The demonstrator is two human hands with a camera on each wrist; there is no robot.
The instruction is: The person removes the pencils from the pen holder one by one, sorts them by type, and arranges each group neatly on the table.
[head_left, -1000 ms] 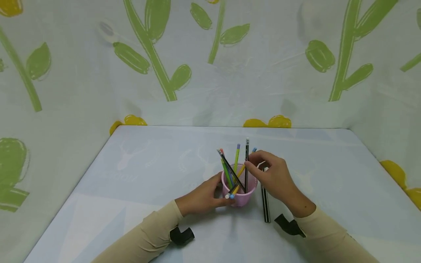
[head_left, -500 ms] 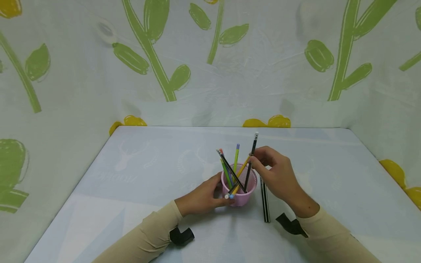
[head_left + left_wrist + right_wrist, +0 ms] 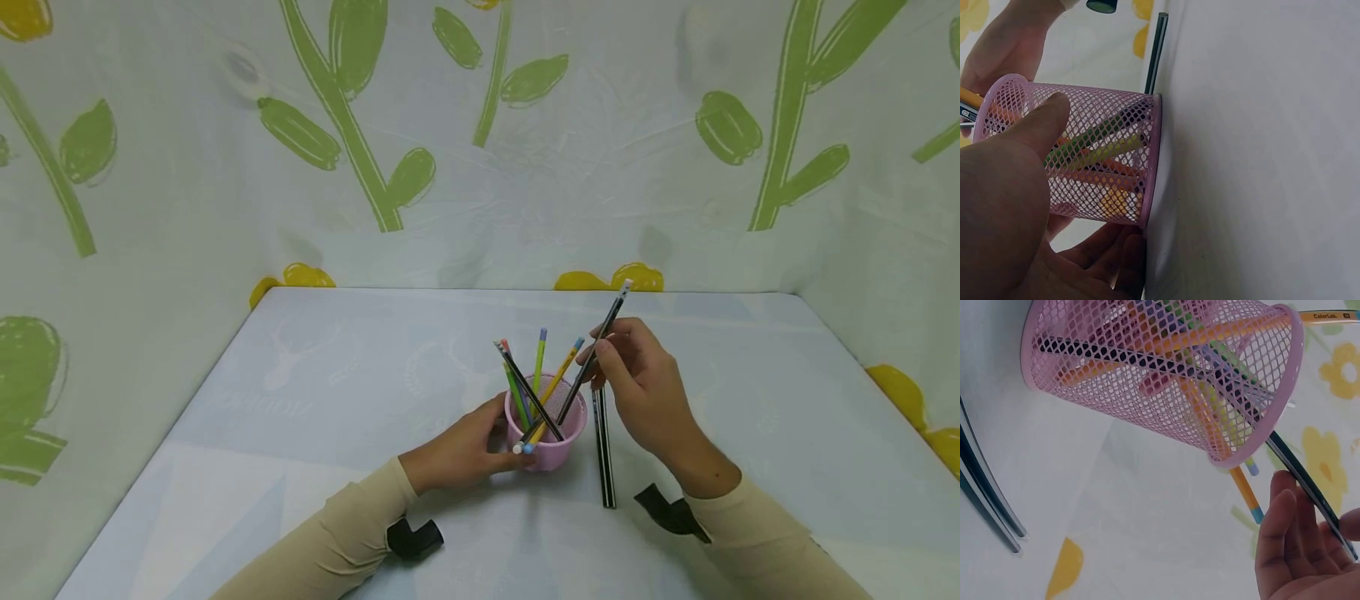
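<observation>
A pink mesh pencil cup (image 3: 550,454) stands upright on the table, with several coloured and black pencils leaning in it. My left hand (image 3: 461,450) holds the cup from the left side, thumb on the near wall, as the left wrist view also shows. My right hand (image 3: 648,400) pinches a black pencil (image 3: 613,310) with a white eraser end near its upper part. That pencil tilts to the right, its lower end still inside the cup. Beside it a yellow pencil (image 3: 573,354) with a blue end leans against the rim.
Black pencils (image 3: 604,458) lie side by side on the table (image 3: 337,358), right of the cup and partly under my right hand. Two more pencil ends stick out over the cup's front rim. A patterned cloth wall (image 3: 600,183) closes off the back.
My right hand has moved right and up with the black pencil, which has gone from nearly upright to tilted right and higher. The left hand and the cup have stayed put.
</observation>
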